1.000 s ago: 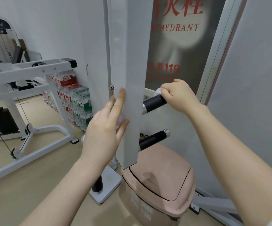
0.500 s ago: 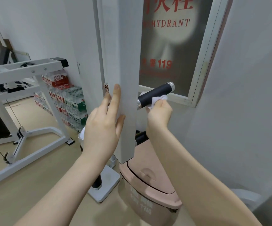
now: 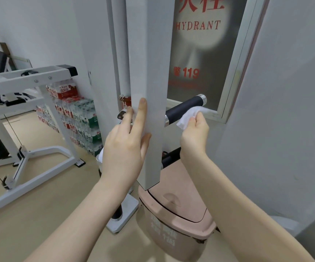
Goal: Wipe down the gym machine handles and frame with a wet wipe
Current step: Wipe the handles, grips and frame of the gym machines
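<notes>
A white upright frame post of the gym machine stands right in front of me. A black handle with a chrome end cap sticks out to the right of the post. My right hand is closed on a crumpled white wet wipe, which presses against the underside of that handle. My left hand lies flat against the post's left face, fingers spread and pointing up. A second black handle lower down is mostly hidden behind my right wrist.
A pink lidded bin stands on the floor under the handles. Stacked packs of bottled water line the wall at left. Another white machine frame fills the left side. A hydrant cabinet door is behind the handle.
My right hand moved from gripping the handle's end from above to under the handle, then slid the wipe outward along it. My left hand stayed on the post.
</notes>
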